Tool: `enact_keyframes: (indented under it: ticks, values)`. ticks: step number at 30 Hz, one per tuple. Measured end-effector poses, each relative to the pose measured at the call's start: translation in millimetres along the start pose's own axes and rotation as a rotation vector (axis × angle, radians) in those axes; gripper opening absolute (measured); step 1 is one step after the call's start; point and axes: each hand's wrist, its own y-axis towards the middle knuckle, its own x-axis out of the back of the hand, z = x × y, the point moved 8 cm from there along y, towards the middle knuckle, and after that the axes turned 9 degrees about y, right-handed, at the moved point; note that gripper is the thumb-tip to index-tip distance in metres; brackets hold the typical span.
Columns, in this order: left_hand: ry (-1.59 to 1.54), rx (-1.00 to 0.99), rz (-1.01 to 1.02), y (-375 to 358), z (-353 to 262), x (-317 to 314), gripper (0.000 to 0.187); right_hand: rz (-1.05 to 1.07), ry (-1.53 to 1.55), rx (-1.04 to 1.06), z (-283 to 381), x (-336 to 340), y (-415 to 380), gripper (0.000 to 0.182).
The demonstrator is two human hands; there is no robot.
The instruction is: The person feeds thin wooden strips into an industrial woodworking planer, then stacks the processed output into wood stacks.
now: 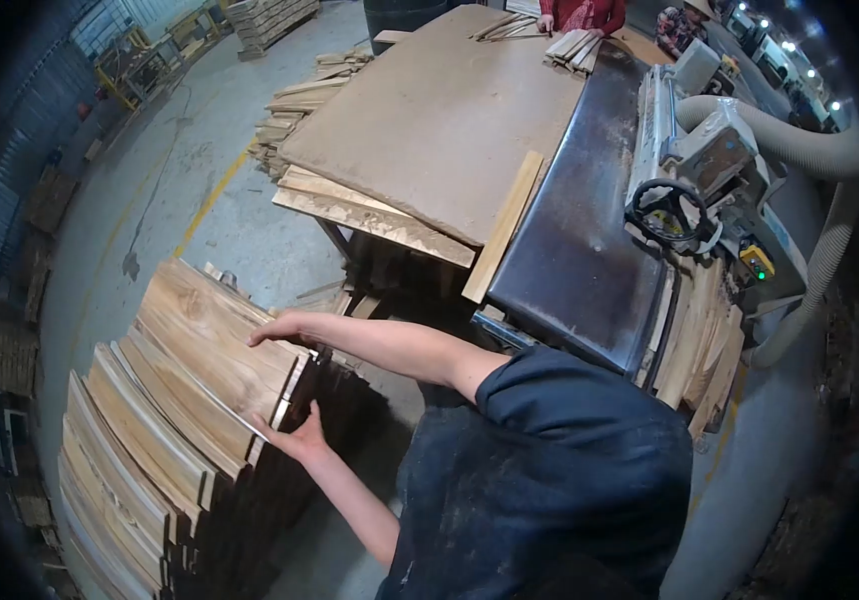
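Note:
A wide, light wooden board point(214, 335) with a knot lies at the top of a stack on the left. My right hand point(284, 326) curls over its far edge close to the end, fingertips on the upper face. At the near corner of the same end, my left hand point(297, 438) grips the edge, its thumb raised past the board's end. More wooden boards point(139, 430) lie side by side in stepped piles next to it. The undersides of both hands are hidden.
A brown-topped table point(419, 110) adjoins a machine with a dark flat bed point(579, 230), a black handwheel point(667, 212) and a ribbed hose point(809, 145). A loose wooden strip point(504, 225) lies between them. At the far end, a person in red point(584, 14) stands by wood strips.

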Motion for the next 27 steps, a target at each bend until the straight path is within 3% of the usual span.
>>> enact_keyframes:
  ticks: [2, 4, 6, 7, 8, 9, 11, 14, 15, 16, 17, 18, 20, 22, 23, 24, 26, 27]
  values:
    - [-0.045, -0.035, -0.061, -7.4, 0.2, -0.5, 0.087, -0.040, -0.016, -0.079, -22.1, 5.9, 25.3, 0.089]
    - [-0.054, -0.014, -0.049, -6.4, 3.6, 2.2, 0.088, 0.143, -0.040, -0.115, -15.5, -4.6, 12.3, 0.104]
    - [-0.072, 0.016, -0.045, -12.4, 11.2, 2.6, 0.089, 0.161, 0.003, -0.214, -33.7, 0.4, 14.1, 0.099]
    - [-0.082, 0.039, -0.024, -10.7, 17.9, 9.5, 0.087, 0.211, -0.006, -0.198, -11.0, -6.5, -29.6, 0.098]
    - [-0.109, 0.053, -0.006, -9.2, 24.9, 16.4, 0.085, 0.194, -0.006, -0.193, -42.4, 5.9, 8.8, 0.084]
    - [-0.142, 0.068, 0.024, -12.7, 33.2, 22.1, 0.083, 0.199, 0.115, -0.197, -32.8, 3.0, -16.8, 0.057]
    - [-0.153, 0.067, 0.047, -34.3, 43.9, 34.8, 0.080, 0.129, 0.180, -0.272, -42.9, 9.9, -44.0, 0.047]
    - [-0.033, 0.156, 0.081, -71.7, 67.3, 69.7, 0.080, 0.087, -0.010, -0.206, -30.3, 16.5, -97.8, 0.054]
    - [-0.018, 0.136, 0.147, -84.2, 70.3, 80.8, 0.084, 0.009, -0.234, -0.201, -27.6, 25.3, -110.6, 0.076]
    - [0.010, 0.120, 0.221, -95.4, 73.5, 91.4, 0.087, -0.036, -0.249, -0.200, -64.3, 53.9, -97.5, 0.084]
    - [0.010, 0.044, 0.391, -101.7, 66.9, 97.8, 0.102, -0.015, -0.253, -0.220, -60.7, 48.3, -109.6, 0.093]
    - [-0.093, 0.111, 0.554, -100.3, 65.0, 128.0, 0.118, -0.004, -0.215, -0.240, -63.8, 48.2, -114.7, 0.096]
    - [-0.131, 0.114, 0.461, -94.9, 19.8, 140.2, 0.127, 0.068, -0.121, -0.217, -59.4, 37.3, -119.2, 0.092]
    - [-0.114, 0.058, 0.410, -63.3, 1.7, 166.5, 0.123, 0.145, -0.105, -0.156, -54.5, 34.6, -110.0, 0.086]
    - [0.125, 0.053, 0.367, -46.9, -6.8, 164.3, 0.117, 0.113, -0.031, -0.190, -62.2, 41.6, -102.0, 0.082]
    - [0.362, 0.048, 0.312, -32.7, -16.2, 165.5, 0.112, 0.018, 0.110, -0.412, -86.1, 58.4, -95.6, 0.080]
    - [0.455, 0.110, 0.089, 10.3, 6.1, 180.5, 0.094, 0.045, 0.154, -0.425, -88.9, 55.7, -84.7, 0.084]
    - [0.458, 0.063, 0.231, 41.1, 23.8, 170.2, 0.085, 0.049, 0.139, -0.393, -75.1, 44.9, -85.5, 0.083]
